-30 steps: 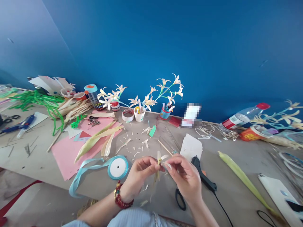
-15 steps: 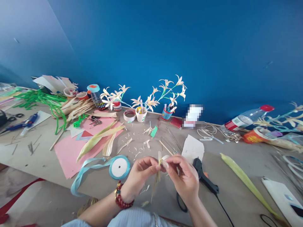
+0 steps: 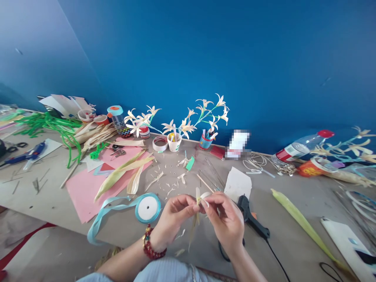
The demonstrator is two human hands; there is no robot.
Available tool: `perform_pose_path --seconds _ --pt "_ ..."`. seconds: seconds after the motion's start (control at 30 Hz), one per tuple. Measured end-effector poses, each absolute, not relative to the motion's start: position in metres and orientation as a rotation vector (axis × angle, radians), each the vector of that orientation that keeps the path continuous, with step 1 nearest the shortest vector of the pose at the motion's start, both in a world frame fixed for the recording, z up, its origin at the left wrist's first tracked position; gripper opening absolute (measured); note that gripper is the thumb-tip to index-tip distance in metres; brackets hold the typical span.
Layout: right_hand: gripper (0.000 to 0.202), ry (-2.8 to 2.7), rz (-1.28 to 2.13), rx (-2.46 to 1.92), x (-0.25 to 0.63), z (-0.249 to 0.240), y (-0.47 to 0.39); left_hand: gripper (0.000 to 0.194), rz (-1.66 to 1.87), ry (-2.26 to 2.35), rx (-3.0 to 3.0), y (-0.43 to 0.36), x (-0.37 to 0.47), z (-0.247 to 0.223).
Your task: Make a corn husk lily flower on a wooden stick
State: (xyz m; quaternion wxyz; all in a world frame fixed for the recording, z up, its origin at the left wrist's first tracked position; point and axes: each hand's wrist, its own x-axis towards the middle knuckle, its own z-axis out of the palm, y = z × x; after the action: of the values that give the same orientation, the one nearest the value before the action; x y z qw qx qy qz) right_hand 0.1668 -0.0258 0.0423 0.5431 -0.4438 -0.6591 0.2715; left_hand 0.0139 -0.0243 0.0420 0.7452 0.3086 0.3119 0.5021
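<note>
Between my two hands is a small pale flower [image 3: 198, 198] with thin white petals and a dry strip hanging below it. My left hand [image 3: 175, 215] pinches its base from the left with thumb and forefinger. From the right, my right hand [image 3: 227, 219] holds a petal between thumb and fingertips. A spool of light blue ribbon [image 3: 147, 208] lies beside my left wrist. The black glue gun [image 3: 253, 217] rests just right of my right hand. Petal scraps [image 3: 170, 184] are scattered on the table beyond my hands.
Husk flowers [image 3: 205, 111] stand in a white cup [image 3: 174, 143] near the blue wall. Pink paper [image 3: 84, 192] with green husks [image 3: 117, 176] lies left. At right are a long husk [image 3: 302, 221], a plastic bottle [image 3: 302, 147] and a white phone-like object [image 3: 342, 239].
The view has shifted slightly, so objects on the right appear a little further left. Both hands keep their hold on the flower; my right hand appears slightly nearer my left.
</note>
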Motion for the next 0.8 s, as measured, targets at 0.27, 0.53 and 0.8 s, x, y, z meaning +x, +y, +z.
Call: perform_pose_path --seconds 0.27,0.53,0.8 --pt "0.01 -1.522 0.689 -1.032 0.1687 0.0365 -0.0308 0.016 1.207 0.729 0.96 -0.0255 0.0128 0.0325" --pt "0.011 -1.52 0.803 -0.969 0.1719 0.0322 -0.0298 0.014 1.271 0.749 1.255 -0.0235 0.0093 0.0339" --pt "0.011 -1.541 0.793 -0.933 0.1735 0.0326 -0.0269 0.013 1.3 0.755 1.431 -0.0214 0.0076 0.0347"
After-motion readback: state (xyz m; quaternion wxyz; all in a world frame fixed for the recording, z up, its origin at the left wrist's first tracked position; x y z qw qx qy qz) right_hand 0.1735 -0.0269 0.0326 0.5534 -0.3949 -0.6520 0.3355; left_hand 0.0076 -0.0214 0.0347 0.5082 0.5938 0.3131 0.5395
